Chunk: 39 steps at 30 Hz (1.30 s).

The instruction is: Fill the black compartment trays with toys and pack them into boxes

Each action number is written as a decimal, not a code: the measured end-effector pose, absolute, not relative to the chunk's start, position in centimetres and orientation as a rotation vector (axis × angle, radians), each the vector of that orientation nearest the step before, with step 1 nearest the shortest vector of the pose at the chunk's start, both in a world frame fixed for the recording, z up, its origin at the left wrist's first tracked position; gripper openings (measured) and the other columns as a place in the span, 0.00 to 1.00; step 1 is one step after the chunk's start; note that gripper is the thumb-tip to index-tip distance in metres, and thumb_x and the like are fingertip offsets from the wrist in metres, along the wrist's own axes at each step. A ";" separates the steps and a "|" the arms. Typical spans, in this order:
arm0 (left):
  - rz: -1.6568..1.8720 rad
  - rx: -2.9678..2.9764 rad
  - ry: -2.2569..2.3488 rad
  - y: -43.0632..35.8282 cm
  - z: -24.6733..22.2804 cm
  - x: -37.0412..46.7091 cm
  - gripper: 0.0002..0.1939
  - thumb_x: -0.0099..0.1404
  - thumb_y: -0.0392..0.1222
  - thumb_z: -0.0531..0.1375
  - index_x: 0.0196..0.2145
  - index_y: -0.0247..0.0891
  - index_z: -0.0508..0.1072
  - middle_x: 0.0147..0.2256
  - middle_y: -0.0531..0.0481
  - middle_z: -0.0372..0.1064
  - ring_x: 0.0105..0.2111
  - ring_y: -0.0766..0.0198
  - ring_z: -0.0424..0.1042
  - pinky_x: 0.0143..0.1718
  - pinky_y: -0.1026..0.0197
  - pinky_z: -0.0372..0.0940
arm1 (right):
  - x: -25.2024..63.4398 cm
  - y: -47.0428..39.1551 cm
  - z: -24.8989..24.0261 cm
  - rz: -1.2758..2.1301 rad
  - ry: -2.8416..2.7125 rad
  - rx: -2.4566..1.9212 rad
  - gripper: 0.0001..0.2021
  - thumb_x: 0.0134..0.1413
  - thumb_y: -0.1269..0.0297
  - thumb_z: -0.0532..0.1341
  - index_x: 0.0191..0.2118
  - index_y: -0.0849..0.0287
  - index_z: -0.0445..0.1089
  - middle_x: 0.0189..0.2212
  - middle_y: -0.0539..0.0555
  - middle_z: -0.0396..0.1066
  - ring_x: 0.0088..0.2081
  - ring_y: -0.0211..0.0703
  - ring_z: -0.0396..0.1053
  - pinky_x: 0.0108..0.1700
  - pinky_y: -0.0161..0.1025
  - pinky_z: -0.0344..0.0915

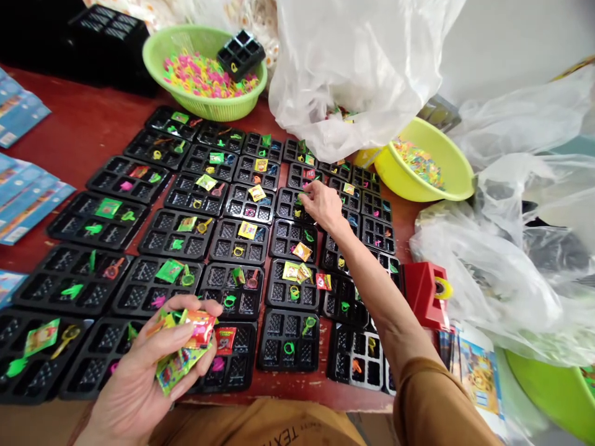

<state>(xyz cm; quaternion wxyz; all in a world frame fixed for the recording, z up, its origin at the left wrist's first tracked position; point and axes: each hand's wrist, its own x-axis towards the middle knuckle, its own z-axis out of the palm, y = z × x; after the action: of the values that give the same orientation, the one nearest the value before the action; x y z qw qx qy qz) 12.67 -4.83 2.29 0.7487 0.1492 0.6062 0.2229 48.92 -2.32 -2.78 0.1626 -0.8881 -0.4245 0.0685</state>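
My left hand (144, 362), low at the front, is closed around a bunch of small candy packets (183, 364), red, green and yellow. Stretched forward, my right hand (325, 205) is at a black compartment tray (284, 199). Its fingertips are pinched together at the tray, and what they hold, if anything, is too small to make out. Around both hands, rows of black trays carry small plastic pieces such as a green ring (289, 348) and a magnifier-shaped piece (308, 325). Many trays also hold a packet, like the yellow packet (248, 230).
A green basket (204, 110) of plastic pieces, with a small black tray (240, 56) on it, stands at the back. A white plastic bag (353, 56) hangs beside it. On the right are a yellow basin (425, 189) and a red tape dispenser (423, 294). Blue boxes (28, 192) lie left.
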 end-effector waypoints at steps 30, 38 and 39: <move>0.466 0.378 1.327 -6.5 4.1 13.3 0.16 0.41 0.23 0.65 0.27 0.42 0.78 0.32 0.50 0.82 0.23 0.59 0.79 0.24 0.61 0.78 | 43.9 -12.0 -0.8 0.596 -1.668 -2.514 0.12 0.61 0.60 0.66 0.48 0.58 0.75 0.49 0.58 0.72 0.47 0.50 0.72 0.45 0.41 0.64; 0.503 0.357 1.325 -6.7 3.6 13.6 0.16 0.42 0.21 0.65 0.27 0.39 0.78 0.32 0.46 0.83 0.22 0.58 0.79 0.23 0.60 0.78 | 42.9 -12.1 0.0 0.571 -1.720 -2.590 0.13 0.60 0.61 0.68 0.49 0.56 0.75 0.52 0.59 0.72 0.49 0.54 0.73 0.41 0.41 0.65; 0.498 0.342 1.324 -6.7 3.5 13.6 0.16 0.42 0.21 0.65 0.28 0.39 0.78 0.33 0.45 0.83 0.23 0.57 0.79 0.23 0.59 0.78 | 43.0 -12.1 0.0 0.567 -1.717 -2.586 0.13 0.61 0.61 0.68 0.49 0.56 0.75 0.52 0.59 0.73 0.49 0.54 0.73 0.41 0.41 0.65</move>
<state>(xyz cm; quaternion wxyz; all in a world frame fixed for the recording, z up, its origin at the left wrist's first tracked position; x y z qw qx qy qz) 13.56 -6.66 3.52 0.7468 0.1564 0.6049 0.2277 42.96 -12.09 -0.01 -0.0070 -0.8194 -0.5442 0.1798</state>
